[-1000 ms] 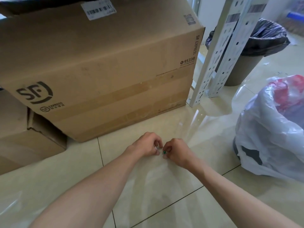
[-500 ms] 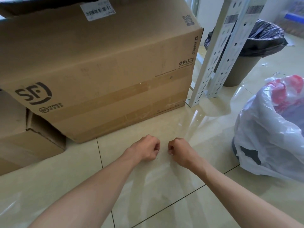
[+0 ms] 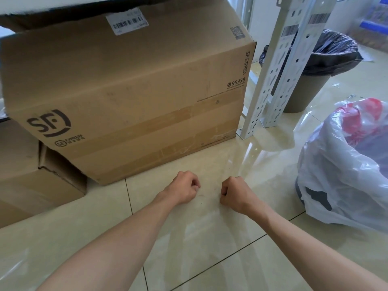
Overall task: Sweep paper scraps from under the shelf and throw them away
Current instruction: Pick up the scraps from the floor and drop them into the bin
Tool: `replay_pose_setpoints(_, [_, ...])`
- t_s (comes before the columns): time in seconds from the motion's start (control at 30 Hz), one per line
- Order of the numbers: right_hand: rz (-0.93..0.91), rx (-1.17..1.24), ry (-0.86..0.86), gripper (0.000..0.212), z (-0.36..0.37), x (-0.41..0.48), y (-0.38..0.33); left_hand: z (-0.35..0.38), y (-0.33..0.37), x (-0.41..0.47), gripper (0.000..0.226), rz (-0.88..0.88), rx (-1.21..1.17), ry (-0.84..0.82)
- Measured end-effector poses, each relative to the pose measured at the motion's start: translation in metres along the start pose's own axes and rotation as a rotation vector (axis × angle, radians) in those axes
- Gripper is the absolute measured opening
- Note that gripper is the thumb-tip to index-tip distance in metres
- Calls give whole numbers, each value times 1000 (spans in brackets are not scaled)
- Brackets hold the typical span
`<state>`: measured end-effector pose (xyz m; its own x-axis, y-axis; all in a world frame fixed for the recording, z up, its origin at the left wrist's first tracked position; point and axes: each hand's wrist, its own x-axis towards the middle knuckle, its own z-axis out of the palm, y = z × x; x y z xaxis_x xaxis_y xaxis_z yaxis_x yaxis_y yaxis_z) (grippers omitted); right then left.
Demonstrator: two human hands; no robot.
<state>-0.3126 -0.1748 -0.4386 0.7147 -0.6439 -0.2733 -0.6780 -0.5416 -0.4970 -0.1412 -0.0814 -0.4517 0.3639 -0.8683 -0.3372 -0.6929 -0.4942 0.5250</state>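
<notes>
My left hand point(image 3: 182, 191) and my right hand point(image 3: 236, 195) are both curled into fists low over the beige tiled floor point(image 3: 210, 238), a short gap apart. Nothing shows inside either fist. They sit just in front of a large SF Express cardboard box point(image 3: 130, 97). The white perforated shelf uprights point(image 3: 270, 80) stand at the box's right corner. Behind them is a round bin with a black liner point(image 3: 315, 66). A few small pale scraps point(image 3: 336, 85) lie on the floor beside that bin.
A white plastic bag with red print point(image 3: 346, 164), open at the top, stands on the floor at the right. A smaller cardboard box point(image 3: 31, 185) is tucked at the left under the big box's corner.
My hands were touching, with a small green bit between the fingertips. They have since closed into fists and moved apart sideways.
</notes>
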Motion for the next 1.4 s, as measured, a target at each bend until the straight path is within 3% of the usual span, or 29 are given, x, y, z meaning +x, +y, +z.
replay_pose_setpoints(0.57, [69,-18,-42,12,2,6,-3,5,8,-11,26,18,42,-65])
replay_pose_setpoints(0.8, [92,-3,-38,23,3,6,-4,8,4,-10,16,44,60,-82])
replay_pose_setpoints(0.93, [90,-26,-54,17,1,8,-4,13,8,-12,2,70,94,-41])
replay_pose_setpoints(1.07, [88,-37,-52,26,1,9,-4,17,16,-11,13,87,201,-43])
replay_pose_setpoints(1.23, [96,-56,-32,6,1,10,-6,26,23,-8,15,122,345,-63])
replay_pose_setpoints(1.4, [56,-82,-43,7,3,12,-6,20,33,-7,25,77,387,-89])
